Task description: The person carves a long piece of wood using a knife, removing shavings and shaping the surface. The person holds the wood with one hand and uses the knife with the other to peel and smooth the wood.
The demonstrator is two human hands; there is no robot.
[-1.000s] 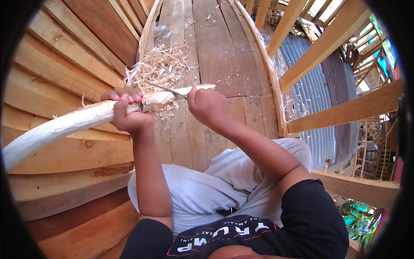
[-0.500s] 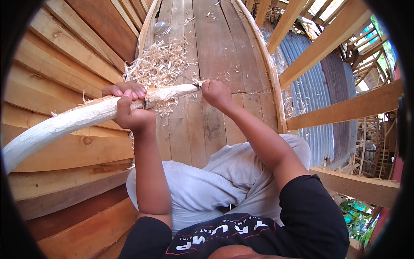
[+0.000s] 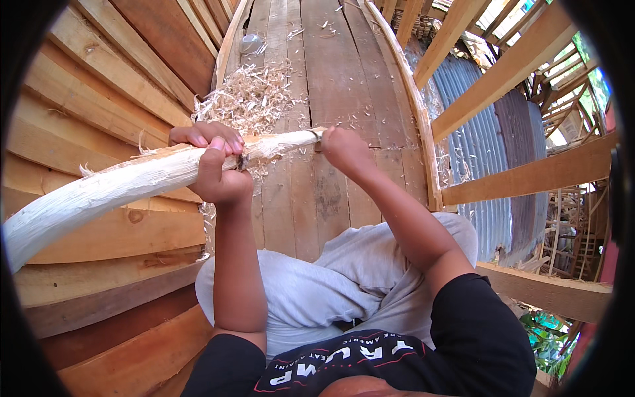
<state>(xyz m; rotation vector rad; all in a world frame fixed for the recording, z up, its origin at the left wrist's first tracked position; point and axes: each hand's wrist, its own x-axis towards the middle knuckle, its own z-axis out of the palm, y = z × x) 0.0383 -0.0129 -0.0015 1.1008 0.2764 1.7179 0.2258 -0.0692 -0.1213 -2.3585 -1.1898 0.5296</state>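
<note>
A thick, pale, stripped wooden pole point(image 3: 119, 192) runs in from the left edge, narrowing to a whittled end ahead of me. My left hand point(image 3: 221, 173) is wrapped round it, thumb on top, beside a dark knot. At the thin end my right hand point(image 3: 347, 153) is closed in a fist. A small dark piece of a knife point(image 3: 316, 134) shows against the wood there; its handle is hidden inside the fist. Loose fibres and curls stick up along the pole's upper side.
Wood shavings point(image 3: 248, 99) lie heaped on the plank floor point(image 3: 337, 73) beyond my hands, near a clear cup point(image 3: 250, 44). A board wall point(image 3: 99, 159) rises at left. Wooden rails point(image 3: 536, 169) stand at right, with corrugated metal sheets point(image 3: 473, 119) beyond. My crossed legs point(image 3: 317, 284) are below.
Both hands and the pole have shifted slightly to the right. The right hand has slid toward the pole's tip, and the thin blade seen earlier above the wood shows less now.
</note>
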